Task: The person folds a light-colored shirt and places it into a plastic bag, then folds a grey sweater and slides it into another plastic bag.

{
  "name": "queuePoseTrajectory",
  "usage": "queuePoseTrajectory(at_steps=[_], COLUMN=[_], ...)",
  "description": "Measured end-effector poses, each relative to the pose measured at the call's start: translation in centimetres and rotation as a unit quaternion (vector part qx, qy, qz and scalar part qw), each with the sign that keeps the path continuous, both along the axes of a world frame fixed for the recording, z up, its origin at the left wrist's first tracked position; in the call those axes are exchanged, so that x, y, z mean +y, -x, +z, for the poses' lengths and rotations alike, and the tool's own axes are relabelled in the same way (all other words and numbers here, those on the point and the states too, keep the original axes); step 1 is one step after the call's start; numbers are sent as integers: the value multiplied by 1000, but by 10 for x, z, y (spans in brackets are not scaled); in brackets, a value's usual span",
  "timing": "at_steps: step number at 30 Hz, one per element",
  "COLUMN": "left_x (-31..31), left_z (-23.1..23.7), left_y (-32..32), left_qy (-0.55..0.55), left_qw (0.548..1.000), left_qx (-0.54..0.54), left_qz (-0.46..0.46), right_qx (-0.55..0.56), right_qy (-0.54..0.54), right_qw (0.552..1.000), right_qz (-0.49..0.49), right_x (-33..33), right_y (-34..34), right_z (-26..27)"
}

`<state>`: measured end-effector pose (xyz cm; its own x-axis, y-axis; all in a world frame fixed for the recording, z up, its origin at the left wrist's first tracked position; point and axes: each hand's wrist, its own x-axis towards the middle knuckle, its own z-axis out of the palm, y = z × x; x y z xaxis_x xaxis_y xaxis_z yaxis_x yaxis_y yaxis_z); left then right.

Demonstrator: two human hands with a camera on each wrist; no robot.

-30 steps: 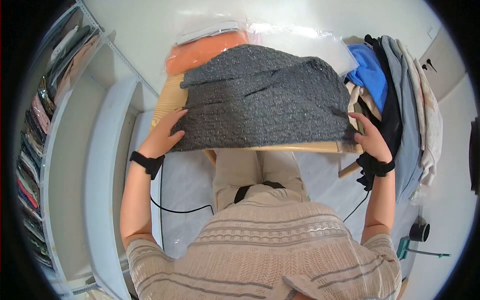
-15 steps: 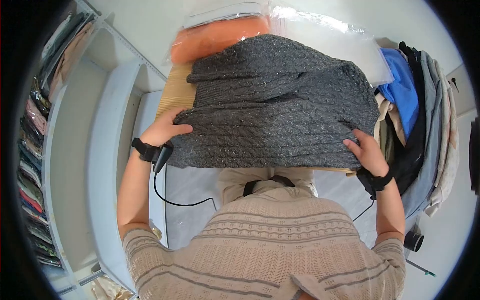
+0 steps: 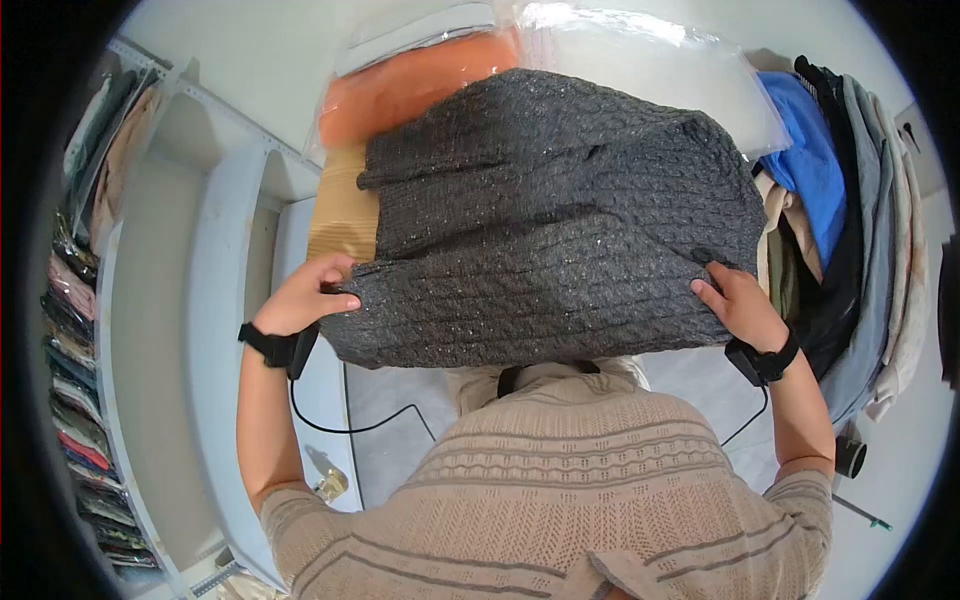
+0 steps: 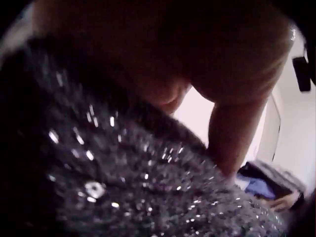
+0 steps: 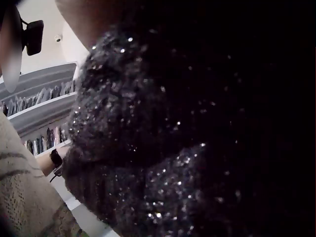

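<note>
Dark grey, flecked with light specks: one knit garment (image 3: pixel 560 230), ribbed, spread over the table (image 3: pixel 345 215) and lapping past its near edge, on the person's side.

Left hand (image 3: pixel 302 297): at the table's near left corner. Pinches the garment's side edge, thumb on top; the other fingertips are partly hidden. Black wristband (image 3: pixel 268 346) fitted.

Right hand (image 3: pixel 745 308): at the table's near right corner. Pinches a small fold of the garment between thumb and forefinger; remaining fingers hidden below. Black wristband (image 3: pixel 762 362) fitted. Both wrist views are filled mostly by dark cloth and add little on either grip.

Change against the earliest frame: the garment's near edge now lies closer to the person, covering the strip of table front that showed then and hiding more of the trousers (image 3: pixel 625 372). Left hand has come nearer the body with it. Right thumb and forefinger now lie further in on the cloth; then they sat at its corner.

Orange folded cloth (image 3: pixel 420 85), in clear wrapping: far left of the table. White folded piece (image 3: pixel 420 38): just behind it. Clear plastic bag (image 3: pixel 650 80): far right of the table.

Blue cloth (image 3: pixel 812 190), on a heap of clothes (image 3: pixel 868 240): right of the table.

Pale shelf unit (image 3: pixel 215 320): left of the table.
</note>
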<state>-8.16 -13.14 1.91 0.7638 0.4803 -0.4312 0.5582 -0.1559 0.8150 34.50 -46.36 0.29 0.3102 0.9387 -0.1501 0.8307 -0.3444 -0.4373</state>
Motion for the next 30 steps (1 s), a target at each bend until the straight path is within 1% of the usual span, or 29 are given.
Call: queuePoseTrajectory(at_steps=[1, 2, 3, 4, 5, 6, 7, 8, 9, 11, 12, 13, 14, 15, 17, 18, 19, 20, 21, 22, 23, 24, 25, 27, 28, 29, 30], left_x=[-1, 0, -4, -8, -11, -14, -14, -14, -13, -5, 5, 14, 23, 34, 59, 66, 74, 83, 93, 101, 109, 107, 98, 78, 71, 65, 56], left_z=[3, 3, 5, 8, 13, 22, 30, 37, 44, 49, 46, 43, 39, 28, -2, -13, -23, -30, -37, -41, -44, -38, -24, 6, 19, 35, 53], left_y=[2, 5, 2, -5, -12, -17, -24, -29, -35, -47, -53, -59, -67, -73, -84, -88, -90, -93, -95, -97, -95, -96, -100, -110, -114, -119, -124], left_qy=[-7, -92, -92, -277, -454, -398, -400, -388, -376, -381, -364, -348, -332, -338, -408, -413, -451, -488, -494, -479, -462, -479, -481, -403, -423, -447, -466], left_qw=[999, 994, 994, 961, 890, 916, 915, 919, 923, 922, 930, 936, 942, 940, 906, 904, 884, 863, 860, 870, 881, 872, 871, 915, 903, 882, 854], left_qx=[-30, -20, -22, -19, -21, -43, -57, -67, -75, -75, -59, -42, -13, -16, -19, -19, 3, 25, 26, 33, 38, 36, 39, -2, -63, -148, -231], left_qz=[32, 60, 52, 14, -21, -5, -10, 3, 16, 4, -12, -27, -47, -47, -110, -108, -120, -130, -125, -110, -94, -94, -90, 13, 31, 18, 6], right_qx=[-15, -14, -31, -52, -60, -75, -92, -67, -76, 2, 39, 86, 166, 244, 204, 191, 215, 263, 309, 307, 297, 286, 285, 192, 164, 166, 81], right_qy=[1, -1, -15, -30, -32, -56, -78, -48, -49, -77, -68, -88, -49, -11, 4, 22, 38, 62, 88, 85, 56, 27, 26, -30, -41, -42, -157], right_qw=[1000, 1000, 999, 998, 998, 995, 991, 994, 994, 989, 989, 981, 978, 966, 972, 972, 964, 955, 942, 942, 942, 939, 938, 959, 965, 965, 964], right_qz=[-9, -16, -9, -4, -13, 20, 54, 70, 61, 124, 128, 150, 118, 87, 116, 134, 148, 125, 102, 108, 149, 190, 195, 207, 199, 199, 196], right_x=[0, -1, -3, -5, -8, -12, -13, -13, -11, -3, 6, 17, 30, 46, 80, 99, 118, 132, 144, 155, 165, 174, 181, 192, 200, 206, 212], right_y=[2, 4, 6, 8, 7, 8, 10, 12, 12, 8, 9, 3, 2, 3, -2, -4, -6, 1, 9, 14, 19, 24, 28, 38, 42, 45, 49], right_z=[1, 0, -2, -1, 3, 7, 15, 36, 52, 82, 98, 101, 108, 115, 109, 102, 93, 92, 92, 87, 81, 76, 74, 69, 66, 59, 50])
